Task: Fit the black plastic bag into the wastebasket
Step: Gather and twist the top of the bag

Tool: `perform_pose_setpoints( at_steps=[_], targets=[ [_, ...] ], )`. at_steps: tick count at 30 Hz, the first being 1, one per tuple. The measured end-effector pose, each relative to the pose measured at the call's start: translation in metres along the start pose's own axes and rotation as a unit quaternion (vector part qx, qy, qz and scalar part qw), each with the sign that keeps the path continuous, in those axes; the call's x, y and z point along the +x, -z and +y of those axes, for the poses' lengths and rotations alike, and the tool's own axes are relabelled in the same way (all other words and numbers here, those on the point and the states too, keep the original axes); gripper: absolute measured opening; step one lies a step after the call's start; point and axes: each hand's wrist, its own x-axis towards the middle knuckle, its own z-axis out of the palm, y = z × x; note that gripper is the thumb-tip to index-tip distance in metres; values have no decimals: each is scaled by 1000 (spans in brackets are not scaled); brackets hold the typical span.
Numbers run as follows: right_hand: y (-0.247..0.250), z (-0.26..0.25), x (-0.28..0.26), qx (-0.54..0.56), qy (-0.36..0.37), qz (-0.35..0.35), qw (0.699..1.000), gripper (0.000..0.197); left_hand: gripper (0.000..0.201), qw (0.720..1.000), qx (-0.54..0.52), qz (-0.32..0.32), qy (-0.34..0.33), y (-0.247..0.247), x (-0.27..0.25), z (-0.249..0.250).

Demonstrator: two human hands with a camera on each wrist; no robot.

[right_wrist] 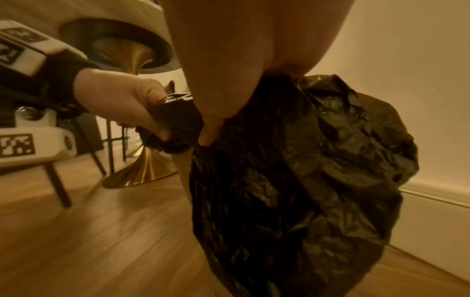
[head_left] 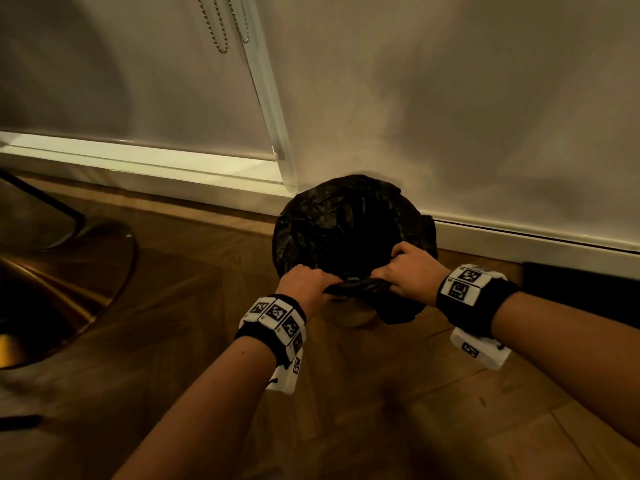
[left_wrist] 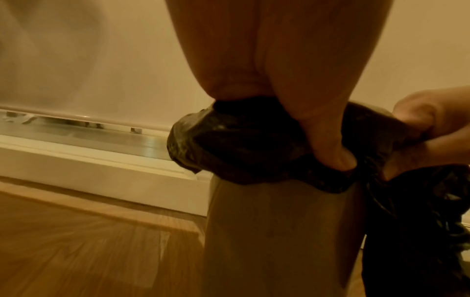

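Floor (head_left: 173, 306): I see wood planks running to a white baseboard (head_left: 519, 237).
Table base (right_wrist: 142, 172): only my right wrist view shows this gold pedestal, well apart from the bin.
Wastebasket (left_wrist: 279, 231): stands upright near the wall, long axis vertical; its pale side shows best in my left wrist view.
Black plastic bag (head_left: 332, 220): stretched over the rim, slack hanging down the right side.
Left hand (head_left: 306, 282): fingers curled, gripping the bag's near edge.
Right hand (head_left: 412, 271): pinching the same bunched edge.

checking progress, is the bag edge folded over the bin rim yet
Partly: the bag covers the far rim; both hands grip the bunched near edge.
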Motion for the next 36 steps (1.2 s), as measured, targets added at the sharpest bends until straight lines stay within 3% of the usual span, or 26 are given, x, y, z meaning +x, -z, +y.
perform_pose_setpoints(
  at_steps=[3, 6, 9, 14, 16, 17, 19, 21, 23, 25, 27, 29, 30, 36],
  targets=[
    [4, -6, -1, -1, 6, 1, 1000, 25, 50, 999, -3, -9, -33, 0, 0, 10],
    [1, -17, 0, 22, -13, 12, 1000, 27, 42, 999, 22, -15, -47, 1, 2, 15],
    [-11, -25, -3, 52, -61, 125, 989, 20, 34, 999, 47, 7, 2, 8, -1, 1],
    [-22, -31, -8, 132, -133, 197, 962, 34, 29, 998, 50, 7, 26, 10, -5, -2],
    [-21, -36, -18, 264, -220, 292, 892, 53, 30, 999, 42, 17, 24, 10, -6, 3],
    [-23, -40, -26, 337, -283, 338, 832, 62, 32, 999, 35, 19, 18, 8, -6, 7],
    [-33, -54, -38, 475, -414, 395, 668, 79, 38, 1000, 20, 5, -3, 6, -5, 15],
    [-41, -72, -42, 631, -475, 388, 475, 97, 41, 1000, 13, -11, -19, 3, -2, 22],
    [-52, -78, -38, 791, -449, 286, 300, 97, 40, 1000, 7, -20, -14, 1, 2, 27],
    [-57, -73, -34, 919, -330, 158, 146, 92, 40, 1000, -3, -25, 2, -2, 5, 30],
    [-52, -64, -32, 973, -210, 86, 37, 91, 40, 1000, -2, -26, 3, -6, 5, 34],
    [-43, -57, -32, 974, -210, 82, -12, 85, 40, 1000, -11, -24, -6, -10, 3, 36],
    [-37, -54, -33, 970, -224, 93, -19, 79, 41, 999, -17, -25, -12, -11, 2, 37],
    [-28, -40, -31, 931, -322, 166, 38, 50, 41, 997, -33, -49, -41, -11, -8, 36]
  ],
)
